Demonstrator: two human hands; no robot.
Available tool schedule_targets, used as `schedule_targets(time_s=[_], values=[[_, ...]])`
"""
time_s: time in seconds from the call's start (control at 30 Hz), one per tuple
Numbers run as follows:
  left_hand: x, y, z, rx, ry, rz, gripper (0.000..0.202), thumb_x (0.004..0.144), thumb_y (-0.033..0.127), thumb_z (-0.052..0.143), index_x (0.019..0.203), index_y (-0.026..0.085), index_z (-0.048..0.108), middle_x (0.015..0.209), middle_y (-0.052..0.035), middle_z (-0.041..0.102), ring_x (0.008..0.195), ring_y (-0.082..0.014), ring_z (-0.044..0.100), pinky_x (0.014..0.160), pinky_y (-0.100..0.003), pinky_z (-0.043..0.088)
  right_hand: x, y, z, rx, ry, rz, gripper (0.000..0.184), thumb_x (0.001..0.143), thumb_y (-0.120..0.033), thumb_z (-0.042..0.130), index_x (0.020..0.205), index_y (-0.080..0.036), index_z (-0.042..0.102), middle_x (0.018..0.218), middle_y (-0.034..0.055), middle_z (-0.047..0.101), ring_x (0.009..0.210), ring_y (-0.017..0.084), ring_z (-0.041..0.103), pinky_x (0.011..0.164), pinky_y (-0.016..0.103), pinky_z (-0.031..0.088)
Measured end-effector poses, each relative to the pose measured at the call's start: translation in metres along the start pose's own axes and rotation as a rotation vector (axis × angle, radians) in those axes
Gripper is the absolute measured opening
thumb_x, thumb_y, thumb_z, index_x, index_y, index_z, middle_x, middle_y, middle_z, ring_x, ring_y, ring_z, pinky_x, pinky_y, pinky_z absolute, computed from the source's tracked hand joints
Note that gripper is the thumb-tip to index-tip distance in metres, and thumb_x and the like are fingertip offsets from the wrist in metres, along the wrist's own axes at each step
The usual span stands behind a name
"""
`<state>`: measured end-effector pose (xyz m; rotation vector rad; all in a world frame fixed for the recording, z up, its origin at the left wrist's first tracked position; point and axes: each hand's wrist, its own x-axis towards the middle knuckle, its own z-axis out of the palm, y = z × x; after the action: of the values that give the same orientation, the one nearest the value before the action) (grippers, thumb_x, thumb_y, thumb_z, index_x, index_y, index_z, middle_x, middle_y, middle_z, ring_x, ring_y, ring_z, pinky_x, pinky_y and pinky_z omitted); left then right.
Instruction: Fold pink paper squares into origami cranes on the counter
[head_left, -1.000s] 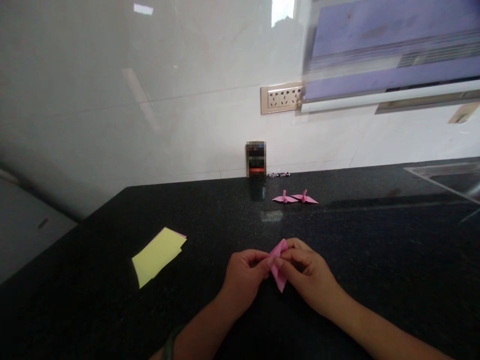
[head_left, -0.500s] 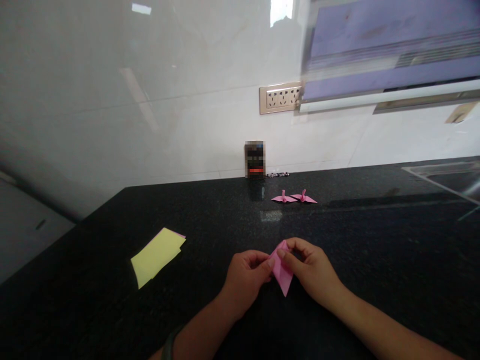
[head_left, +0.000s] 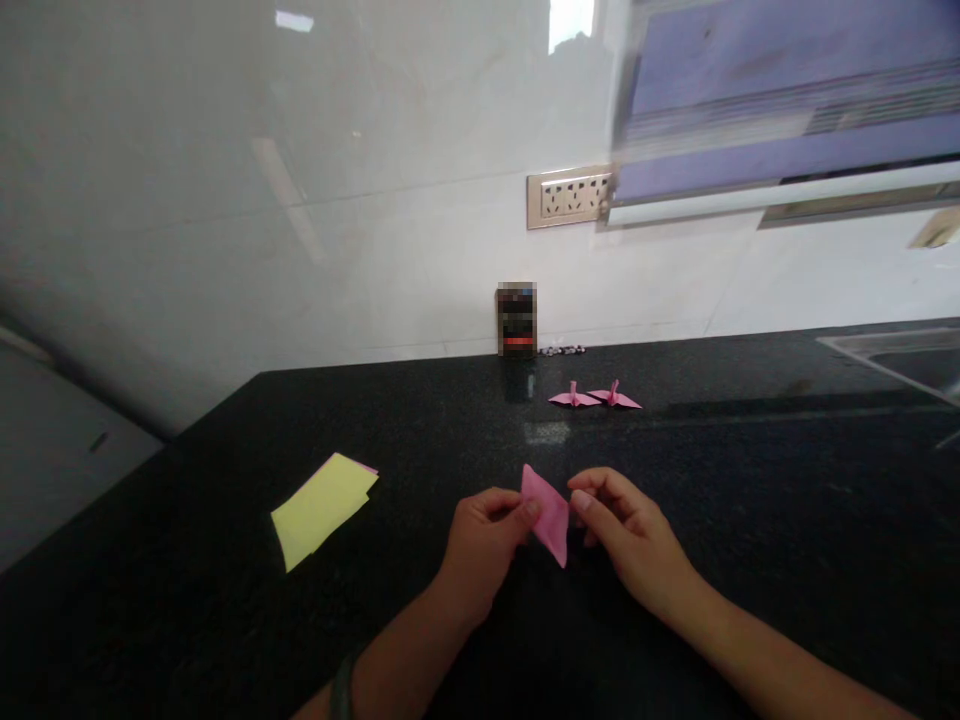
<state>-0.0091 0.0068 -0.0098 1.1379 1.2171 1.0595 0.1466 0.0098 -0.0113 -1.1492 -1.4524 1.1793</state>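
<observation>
My left hand pinches a folded pink origami paper between thumb and fingers at its left side. The paper is a diamond shape, tilted, held above the dark counter. My right hand is just beside the paper's right corner, with thumb and index finger slightly apart; whether a fingertip touches the edge is hard to see. Farther back, two folded pink paper cranes sit side by side with their wings spread.
Yellow paper sheets lie to the left on the black counter, a purple edge showing beneath. A small pixelated dark box stands against the wall, a beaded string beside it. A sink edge is at right.
The pink paper has turned and shifted left in my left hand. My right hand's fingers have come off its face to beside its right corner. The view has shifted slightly.
</observation>
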Motion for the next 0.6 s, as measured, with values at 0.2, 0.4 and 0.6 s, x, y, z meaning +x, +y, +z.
schedule_targets(time_s=[0.2,0.4,0.6], values=[[0.0034,-0.0046,-0.0033,-0.236,0.036,0.008,0.018,0.072,0.032,0.055,0.074,0.014,0.055,0.055,0.0039,0.044,0.045,-0.0039,0.033,0.041,-0.017,0.022,-0.0033,0.0057,0.0055,-0.139,-0.121,-0.033,0.02,0.07,-0.015,0.053,0.089,-0.02,0.048,0.074,-0.0008,0.05,0.062,0.011,0.047,0.052,0.021,0.04],[-0.0014,0.0001,0.0023,-0.333,-0.07,-0.062,0.02,0.072,0.027,0.056,0.086,0.012,0.054,0.067,-0.0004,0.052,0.052,-0.0047,0.042,0.044,-0.016,0.027,-0.0018,0.0,0.008,-0.034,-0.149,0.002,0.017,0.075,-0.02,0.052,0.091,-0.019,0.05,0.077,0.0011,0.054,0.063,0.011,0.048,0.053,0.021,0.04],[-0.0032,0.0024,0.0029,-0.396,-0.107,-0.127,0.033,0.068,0.022,0.06,0.097,0.017,0.046,0.077,-0.0023,0.058,0.055,-0.0073,0.051,0.043,-0.015,0.032,0.0006,0.0,0.0041,0.09,-0.204,0.08,0.01,0.077,-0.025,0.049,0.077,-0.017,0.054,0.067,0.0004,0.055,0.059,0.011,0.048,0.051,0.021,0.039]])
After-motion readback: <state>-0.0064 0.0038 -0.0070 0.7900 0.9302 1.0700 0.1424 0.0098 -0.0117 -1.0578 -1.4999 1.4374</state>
